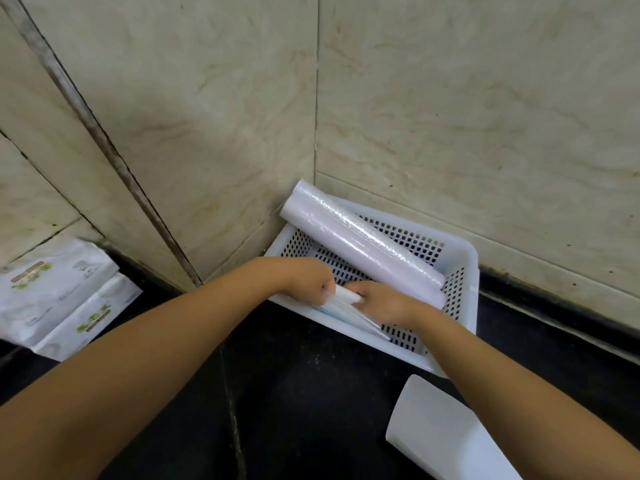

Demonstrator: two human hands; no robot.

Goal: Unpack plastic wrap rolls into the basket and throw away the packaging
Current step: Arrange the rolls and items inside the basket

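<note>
A white perforated plastic basket point(464, 258) stands in the corner of a black counter. One long plastic wrap roll point(360, 237) lies slanted across it, its far end sticking out over the rim. My left hand point(304, 277) and my right hand point(384, 301) meet over the basket's near side. Both grip a second roll point(348, 296) still in clear packaging with blue print point(346, 315). Only the roll's white end shows between my hands.
Two white packs with green print point(65, 299) lie at the left against the tiled wall. A white object point(446, 434) rests on the black counter at the lower right, partly behind my right forearm. Tiled walls close the corner behind the basket.
</note>
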